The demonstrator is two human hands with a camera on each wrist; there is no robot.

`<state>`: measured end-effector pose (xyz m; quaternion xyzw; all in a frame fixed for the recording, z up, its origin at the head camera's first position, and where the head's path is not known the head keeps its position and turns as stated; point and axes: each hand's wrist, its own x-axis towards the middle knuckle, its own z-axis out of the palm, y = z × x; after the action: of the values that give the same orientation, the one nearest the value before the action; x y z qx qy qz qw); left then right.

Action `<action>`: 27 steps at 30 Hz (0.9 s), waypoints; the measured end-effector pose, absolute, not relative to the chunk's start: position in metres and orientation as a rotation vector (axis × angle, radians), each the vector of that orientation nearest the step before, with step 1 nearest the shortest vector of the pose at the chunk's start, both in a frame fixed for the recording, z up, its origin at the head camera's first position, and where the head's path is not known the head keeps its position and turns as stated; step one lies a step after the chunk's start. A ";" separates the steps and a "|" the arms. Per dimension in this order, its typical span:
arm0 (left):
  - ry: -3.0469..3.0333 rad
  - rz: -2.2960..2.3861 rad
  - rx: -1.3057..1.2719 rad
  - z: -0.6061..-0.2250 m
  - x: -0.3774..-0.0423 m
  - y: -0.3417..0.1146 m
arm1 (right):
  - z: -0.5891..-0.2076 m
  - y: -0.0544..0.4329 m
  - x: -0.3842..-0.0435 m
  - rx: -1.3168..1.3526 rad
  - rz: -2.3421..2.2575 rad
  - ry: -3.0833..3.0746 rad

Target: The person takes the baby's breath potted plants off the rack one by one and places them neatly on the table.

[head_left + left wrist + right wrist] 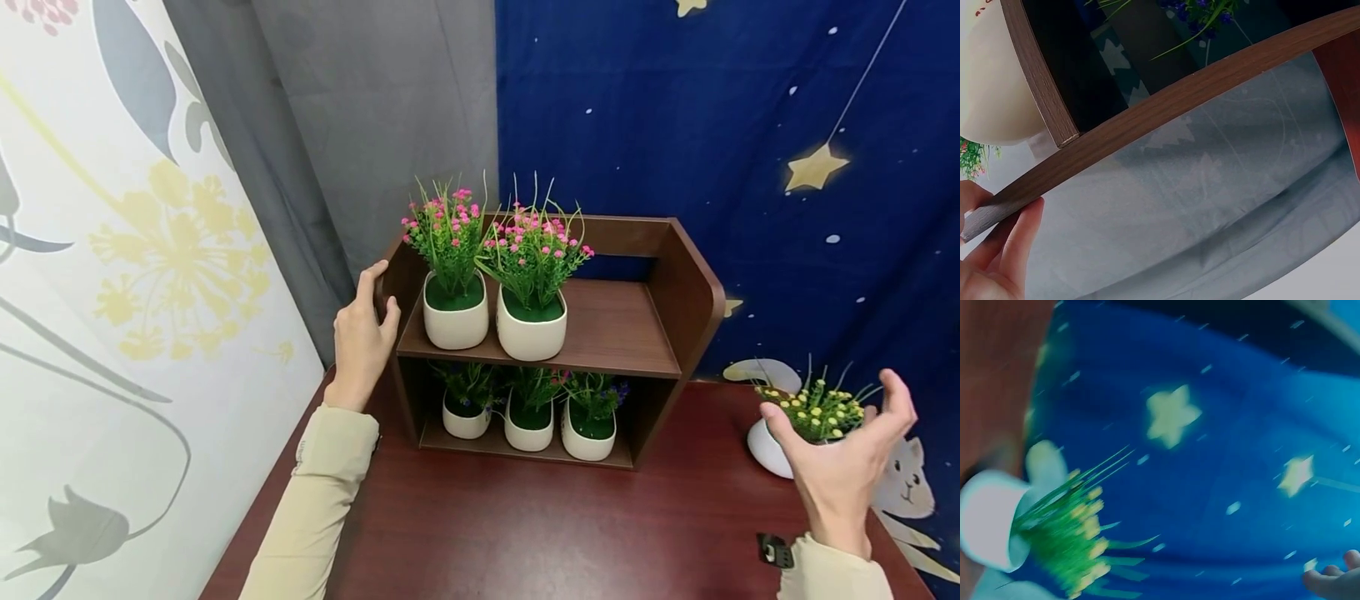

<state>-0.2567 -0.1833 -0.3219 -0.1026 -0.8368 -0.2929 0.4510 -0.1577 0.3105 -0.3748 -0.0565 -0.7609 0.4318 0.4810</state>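
My left hand (363,337) pinches the left side panel of a brown two-tier wooden shelf (622,321). In the left wrist view, the thumb and fingers lie on opposite faces of that panel (1166,103). My right hand (847,462) is spread, thumb apart from the fingers, and holds nothing. Beyond it on the right stands a white pot (767,450) of yellow flowers (817,408), partly hidden by the hand. On the upper tier, two cream pots (455,323) (531,335) of pink flowers sit side by side at the left.
Three smaller cream pots (467,423) with dark green plants line the lower tier. The shelf stands on a reddish-brown table (480,525). Behind it hang a grey curtain (390,100) and a blue starry cloth (637,100). A flower-print white panel (150,333) borders the left side.
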 end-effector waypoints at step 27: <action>-2.045 -0.732 -0.255 -0.324 -0.259 -0.183 | -0.311 0.191 -0.152 0.445 1.680 -1.452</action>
<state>-0.2591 -0.1833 -0.3241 -0.1037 -0.8306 -0.2971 0.4593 -0.1516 0.1909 -0.3109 0.1780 -0.5807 0.6715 0.4246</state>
